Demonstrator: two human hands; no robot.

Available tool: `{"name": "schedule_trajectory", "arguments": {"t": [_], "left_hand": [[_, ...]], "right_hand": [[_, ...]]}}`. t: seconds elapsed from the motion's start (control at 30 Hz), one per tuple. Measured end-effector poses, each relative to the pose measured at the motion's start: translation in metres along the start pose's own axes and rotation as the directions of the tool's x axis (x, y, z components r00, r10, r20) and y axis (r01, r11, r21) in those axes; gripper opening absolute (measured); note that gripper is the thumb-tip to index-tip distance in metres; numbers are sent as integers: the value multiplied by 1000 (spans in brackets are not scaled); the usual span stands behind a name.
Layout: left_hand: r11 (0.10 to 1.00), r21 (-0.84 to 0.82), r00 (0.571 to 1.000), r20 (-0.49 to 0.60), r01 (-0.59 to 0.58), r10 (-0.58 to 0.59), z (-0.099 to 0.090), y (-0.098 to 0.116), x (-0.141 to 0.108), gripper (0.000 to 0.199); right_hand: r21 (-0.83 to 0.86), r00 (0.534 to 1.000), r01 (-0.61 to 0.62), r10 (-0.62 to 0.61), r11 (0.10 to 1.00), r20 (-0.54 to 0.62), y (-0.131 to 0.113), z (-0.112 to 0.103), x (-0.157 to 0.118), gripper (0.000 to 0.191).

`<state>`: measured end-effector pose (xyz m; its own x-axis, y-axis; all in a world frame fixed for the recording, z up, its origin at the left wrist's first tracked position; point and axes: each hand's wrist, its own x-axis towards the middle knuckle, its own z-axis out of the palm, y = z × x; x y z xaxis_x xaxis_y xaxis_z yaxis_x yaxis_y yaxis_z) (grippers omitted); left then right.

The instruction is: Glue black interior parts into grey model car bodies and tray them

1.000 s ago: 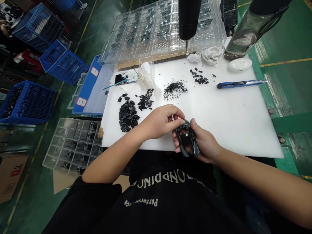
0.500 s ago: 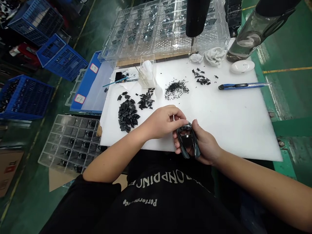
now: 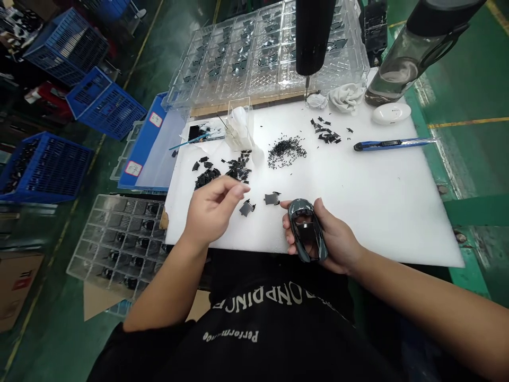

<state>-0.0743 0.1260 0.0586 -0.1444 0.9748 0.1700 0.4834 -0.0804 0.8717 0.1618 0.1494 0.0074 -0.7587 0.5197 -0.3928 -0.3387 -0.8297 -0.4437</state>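
My right hand (image 3: 334, 236) is shut around a glossy dark model car body (image 3: 306, 231), which has open window gaps. My left hand (image 3: 212, 209) hangs apart from it over the white foam board (image 3: 369, 212), fingers loosely apart and empty. Two small black pieces (image 3: 271, 199) (image 3: 247, 208) lie between my hands. Nearest my left fingertips is a heap of black plastic pieces (image 3: 238, 168), partly hidden by that hand, with another heap (image 3: 207, 178) beside it. Farther back lies a scatter of tiny black bits (image 3: 286, 152).
A clear compartment tray (image 3: 262, 53) holding dark parts stands behind the board, under a hanging black electric screwdriver (image 3: 312, 37). A blue utility knife (image 3: 393, 144) lies at right. A clear grid tray (image 3: 119, 239) and blue crates (image 3: 51, 164) stand on the floor at left.
My left hand has left the car body and moved left over the board. Two black pieces now lie between my hands. The right hand still holds the car body.
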Motion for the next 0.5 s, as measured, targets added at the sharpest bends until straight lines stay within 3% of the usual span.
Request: {"name": "schedule_trajectory", "arguments": {"t": [0.13,0.2,0.37,0.5], "left_hand": [[999,34,990,-138,-20,25,-5,-16,-34,22],[998,42,987,-157,-39,45,0,-23,-49,22],[960,170,975,33,-222,220,18,-35,-67,11],[932,176,947,92,-318,306,24,-39,-65,10]], "right_hand": [[-6,1000,5,-5,1000,-16,0,0,-1,51],[-9,1000,3,-3,1000,-24,0,0,-1,51],[-3,999,4,-5,1000,-49,0,3,0,49],[4,999,11,-10,1000,-37,0,3,-1,49]]}}
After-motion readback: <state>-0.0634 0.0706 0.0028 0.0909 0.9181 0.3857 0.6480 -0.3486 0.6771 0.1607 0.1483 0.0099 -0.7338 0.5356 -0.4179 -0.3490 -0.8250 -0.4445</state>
